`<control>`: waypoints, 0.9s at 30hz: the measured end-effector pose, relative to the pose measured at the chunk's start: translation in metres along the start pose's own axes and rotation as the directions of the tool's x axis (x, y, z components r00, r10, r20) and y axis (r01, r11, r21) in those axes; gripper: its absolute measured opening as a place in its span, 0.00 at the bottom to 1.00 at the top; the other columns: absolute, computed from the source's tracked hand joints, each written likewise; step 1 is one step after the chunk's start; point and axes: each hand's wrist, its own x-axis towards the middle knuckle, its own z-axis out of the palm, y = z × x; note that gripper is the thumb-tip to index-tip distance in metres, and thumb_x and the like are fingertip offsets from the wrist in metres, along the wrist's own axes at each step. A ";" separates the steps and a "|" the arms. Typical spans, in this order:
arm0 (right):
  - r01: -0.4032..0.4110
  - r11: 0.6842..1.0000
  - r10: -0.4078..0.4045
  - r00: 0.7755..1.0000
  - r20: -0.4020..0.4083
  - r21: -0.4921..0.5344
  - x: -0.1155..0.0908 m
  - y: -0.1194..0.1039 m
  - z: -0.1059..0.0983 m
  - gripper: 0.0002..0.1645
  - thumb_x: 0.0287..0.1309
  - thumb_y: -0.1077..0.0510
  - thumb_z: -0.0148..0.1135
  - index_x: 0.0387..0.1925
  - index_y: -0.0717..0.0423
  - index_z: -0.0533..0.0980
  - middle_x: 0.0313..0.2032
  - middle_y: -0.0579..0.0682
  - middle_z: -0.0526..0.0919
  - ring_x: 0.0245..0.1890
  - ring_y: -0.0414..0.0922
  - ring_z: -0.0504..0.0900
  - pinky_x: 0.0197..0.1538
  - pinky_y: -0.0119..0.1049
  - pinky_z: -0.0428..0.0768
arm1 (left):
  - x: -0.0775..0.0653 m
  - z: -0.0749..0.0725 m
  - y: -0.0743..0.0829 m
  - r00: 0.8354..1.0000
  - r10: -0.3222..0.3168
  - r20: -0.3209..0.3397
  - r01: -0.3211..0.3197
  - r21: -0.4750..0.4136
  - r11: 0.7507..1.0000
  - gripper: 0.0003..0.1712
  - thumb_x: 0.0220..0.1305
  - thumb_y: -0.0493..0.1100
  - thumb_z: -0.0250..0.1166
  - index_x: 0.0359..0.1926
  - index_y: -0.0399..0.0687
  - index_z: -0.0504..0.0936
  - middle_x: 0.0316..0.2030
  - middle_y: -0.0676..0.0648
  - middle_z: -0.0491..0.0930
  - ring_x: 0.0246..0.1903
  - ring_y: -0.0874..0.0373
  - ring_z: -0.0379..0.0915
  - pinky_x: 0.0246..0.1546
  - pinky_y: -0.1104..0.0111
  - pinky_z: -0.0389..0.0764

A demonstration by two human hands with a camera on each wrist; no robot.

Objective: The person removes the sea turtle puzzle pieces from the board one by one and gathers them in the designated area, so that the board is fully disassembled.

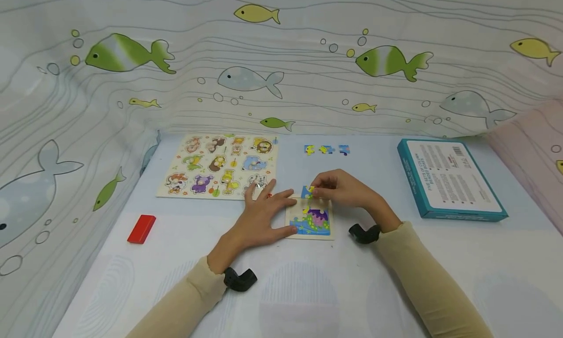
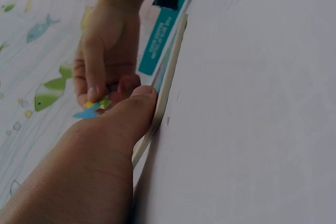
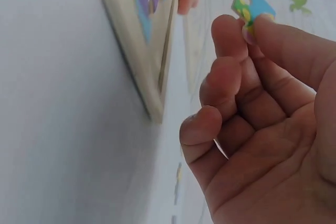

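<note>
A small square wooden puzzle board [image 1: 309,237] lies on the table, partly filled with pieces that show purple, pink, green and blue. My left hand [image 1: 252,220] is spread at its left side, the thumb touching the lower left and the other fingers straight toward the upper left corner. Between thumb and index finger, my right hand [image 1: 343,189] pinches a blue and yellow-green puzzle piece [image 3: 257,4], held up at the board's far edge. In the right wrist view that hand's other fingers are bent and hold nothing.
Several loose puzzle pieces [image 1: 326,149] lie in a row behind the board. A larger animal puzzle board [image 1: 211,174] lies at the back left. A red block [image 1: 141,229] is on the left, and a teal-edged box [image 1: 453,179] on the right.
</note>
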 end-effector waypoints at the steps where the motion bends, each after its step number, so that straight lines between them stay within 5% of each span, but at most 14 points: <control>1: -0.004 1.000 0.004 1.000 -0.015 -0.002 0.000 0.001 -0.001 0.07 0.70 0.60 0.61 0.42 0.56 0.84 0.35 0.54 0.86 0.33 0.46 0.77 0.36 0.33 0.76 | 0.000 0.000 0.000 1.000 0.000 0.001 0.000 0.000 1.000 0.37 0.62 0.73 0.62 0.67 0.65 0.76 0.74 0.58 0.67 0.81 0.42 0.44 0.72 0.34 0.29; 10: -0.076 0.996 0.069 0.988 -0.140 -0.043 0.004 0.007 -0.007 0.09 0.71 0.57 0.60 0.44 0.55 0.84 0.39 0.50 0.86 0.37 0.48 0.77 0.40 0.33 0.77 | 0.000 0.000 0.001 1.000 0.004 0.007 -0.004 0.030 1.000 0.38 0.61 0.73 0.62 0.67 0.65 0.75 0.74 0.58 0.67 0.80 0.43 0.45 0.72 0.32 0.31; 27: -0.236 0.964 0.213 0.961 -0.178 -0.123 0.047 0.023 -0.029 0.12 0.72 0.56 0.59 0.48 0.57 0.83 0.36 0.51 0.84 0.33 0.43 0.74 0.36 0.33 0.74 | -0.001 -0.001 0.002 1.000 -0.014 0.017 0.014 0.005 1.000 0.37 0.61 0.73 0.62 0.67 0.64 0.76 0.74 0.57 0.67 0.81 0.44 0.44 0.73 0.35 0.28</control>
